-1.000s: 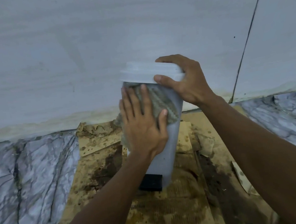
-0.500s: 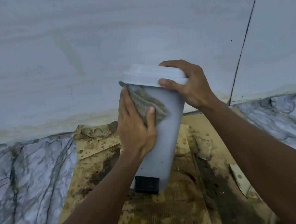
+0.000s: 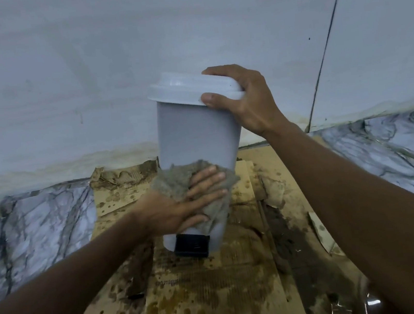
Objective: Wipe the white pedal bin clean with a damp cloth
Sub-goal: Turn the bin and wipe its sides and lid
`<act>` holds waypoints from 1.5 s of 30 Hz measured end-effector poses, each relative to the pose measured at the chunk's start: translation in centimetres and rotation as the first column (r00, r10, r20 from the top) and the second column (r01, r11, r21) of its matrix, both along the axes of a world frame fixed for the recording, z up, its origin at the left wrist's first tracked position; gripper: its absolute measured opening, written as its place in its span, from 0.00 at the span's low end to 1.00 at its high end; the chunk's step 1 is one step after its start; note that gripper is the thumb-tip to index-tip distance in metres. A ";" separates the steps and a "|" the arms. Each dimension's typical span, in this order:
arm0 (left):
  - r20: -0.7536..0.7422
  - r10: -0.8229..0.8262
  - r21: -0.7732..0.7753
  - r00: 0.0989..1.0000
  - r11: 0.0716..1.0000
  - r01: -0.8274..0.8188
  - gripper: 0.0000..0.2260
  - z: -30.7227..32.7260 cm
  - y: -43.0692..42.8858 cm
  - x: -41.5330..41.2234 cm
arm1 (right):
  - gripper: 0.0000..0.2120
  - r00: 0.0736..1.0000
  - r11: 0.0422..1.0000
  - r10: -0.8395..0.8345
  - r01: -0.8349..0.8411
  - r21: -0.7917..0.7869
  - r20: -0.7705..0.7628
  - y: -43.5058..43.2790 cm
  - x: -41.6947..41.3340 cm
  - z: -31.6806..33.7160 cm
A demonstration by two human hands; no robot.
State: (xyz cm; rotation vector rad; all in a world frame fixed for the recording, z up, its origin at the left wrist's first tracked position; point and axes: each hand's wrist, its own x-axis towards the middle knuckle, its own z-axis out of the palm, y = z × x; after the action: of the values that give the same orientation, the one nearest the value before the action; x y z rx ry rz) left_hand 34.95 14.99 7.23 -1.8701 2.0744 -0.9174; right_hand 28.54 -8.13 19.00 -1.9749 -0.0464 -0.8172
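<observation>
1 bin (image 3: 196, 135) with 1 lid (image 3: 189, 89) and 1 black pedal (image 3: 191, 245); 1 cloth (image 3: 178, 182); 2 hands, left (image 3: 180, 210) and right (image 3: 248, 102); several stained cardboard sheets (image 3: 213, 290), not countable.

We see the white pedal bin (image 3: 196, 135) standing upright in the middle of the scene, close to the far wall. Its plain, smooth body narrows toward the base, and its white lid (image 3: 189, 87) sits shut on top, overhanging the body a little. A black pedal (image 3: 191, 245) juts out from the foot of the bin on the near side. The cloth (image 3: 178, 182), grey, fuzzy and crumpled, lies pressed against the lower part of the bin's near face, just above the pedal, with one corner hanging down toward it.
</observation>
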 end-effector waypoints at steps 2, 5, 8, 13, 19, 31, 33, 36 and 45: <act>-0.062 0.092 -0.212 0.994 0.972 -0.103 0.31 1.6 -1.0 0.1 | 0.22 1.000 1.000 -0.002 0.002 0.006 0.011 0.1 0.3 0.0; -0.167 0.188 -0.368 0.968 0.899 -0.239 0.32 1.4 -3.1 -1.8 | 0.22 1.000 1.000 -0.006 0.006 0.003 0.019 -0.2 0.4 -0.1; -0.163 0.121 -0.247 0.979 0.956 -0.159 0.31 -1.3 -3.0 -2.9 | 0.21 1.000 1.000 0.007 -0.007 0.012 0.012 -0.6 0.1 -0.3; -0.258 0.153 -0.237 0.954 0.947 -0.216 0.34 -3.3 0.0 -1.5 | 0.21 1.000 0.999 0.008 -0.008 0.035 0.005 -0.8 0.2 -0.2; -0.575 0.078 -0.501 0.815 0.754 -0.425 0.36 -1.1 -1.7 -1.6 | 0.21 1.000 1.000 0.001 -0.001 0.028 0.005 -0.6 0.4 -0.1; -0.873 -0.035 -0.372 0.487 0.693 -0.618 0.41 -2.6 -0.3 -2.9 | 0.21 1.000 0.999 -0.005 0.004 0.044 0.026 -0.8 0.2 -0.4; -0.855 -0.008 -0.396 0.518 0.656 -0.642 0.41 -1.3 -1.6 -2.8 | 0.21 0.999 0.999 -0.020 0.019 0.031 0.033 -1.1 0.2 -0.4; -0.830 0.011 -0.391 0.558 0.701 -0.596 0.43 -1.5 -1.6 -3.0 | 0.20 0.999 1.000 -0.018 0.018 0.009 0.038 -1.5 -0.2 -0.4; -0.711 0.162 -0.245 0.684 0.856 -0.456 0.50 -4.8 1.9 -3.4 | 0.21 0.999 1.000 0.008 -0.008 0.005 0.042 -0.5 0.1 -0.6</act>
State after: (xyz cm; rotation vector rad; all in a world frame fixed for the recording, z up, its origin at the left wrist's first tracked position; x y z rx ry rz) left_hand 31.57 16.85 2.46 -3.0542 1.8295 -0.6649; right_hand 28.64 -8.66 18.42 -1.9515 -0.0767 -0.8529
